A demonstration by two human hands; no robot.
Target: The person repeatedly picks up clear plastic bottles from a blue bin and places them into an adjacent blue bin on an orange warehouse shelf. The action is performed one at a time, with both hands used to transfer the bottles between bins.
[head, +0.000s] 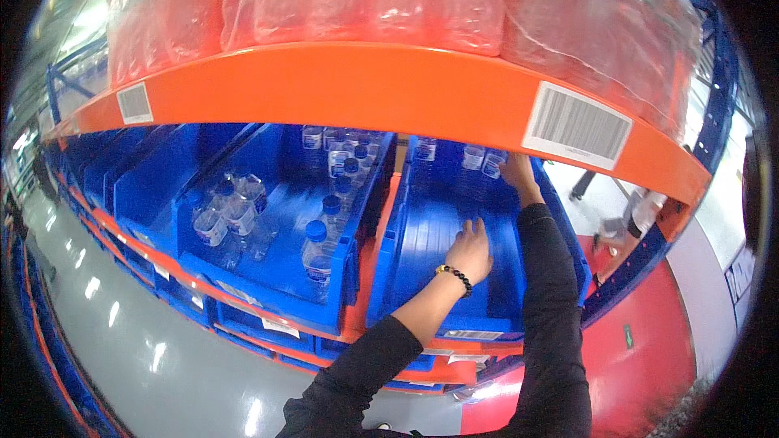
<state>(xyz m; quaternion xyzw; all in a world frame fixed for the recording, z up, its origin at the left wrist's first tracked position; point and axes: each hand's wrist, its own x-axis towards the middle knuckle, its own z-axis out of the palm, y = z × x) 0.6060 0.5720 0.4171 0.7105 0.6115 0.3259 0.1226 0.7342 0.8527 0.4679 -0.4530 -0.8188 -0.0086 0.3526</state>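
Observation:
Two arms in black sleeves reach into the right blue plastic bin (453, 325) on the rack. My left hand (471, 250), with a dark beaded bracelet at the wrist, is over the bin's ribbed floor, fingers apart and nothing in them. Deeper in, my right hand (517, 171) is beside a clear plastic bottle (493, 164) at the back right of the bin; the shelf beam partly hides its fingers, so its grip cannot be made out. Another bottle (473, 157) stands just left of that one, and a further bottle (426, 149) is in the back left corner.
An orange shelf beam (341, 82) with barcode labels crosses above the bins. Plastic-wrapped goods (365, 0) lie over it. The neighbouring blue bin (286, 283) holds several blue-capped bottles (316, 255). A blue rack upright (627, 271) stands at right; beyond it is a person (645, 213).

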